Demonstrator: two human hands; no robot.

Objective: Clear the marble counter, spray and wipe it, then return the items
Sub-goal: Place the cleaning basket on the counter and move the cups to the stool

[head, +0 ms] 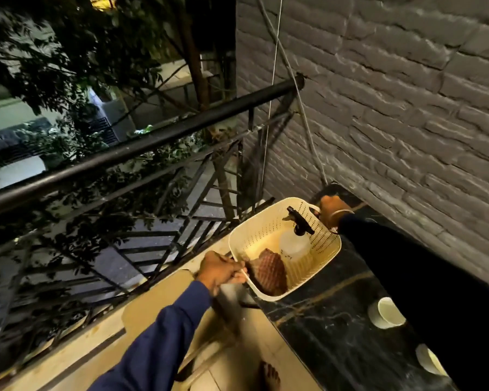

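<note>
We grip the basket (326,245) by its two handles, our left hand (220,270) at the near end and our right hand (332,210) at the far end. Inside the basket a spray bottle (294,242) stands with its black trigger up, and a reddish cloth (268,272) lies beside it, toward our left hand. Below the basket is the dark marble counter (331,323); we cannot tell whether the basket rests on it. Nearer us than the basket, a white cup (387,311) and a second cup (429,362) sit on the counter.
</note>
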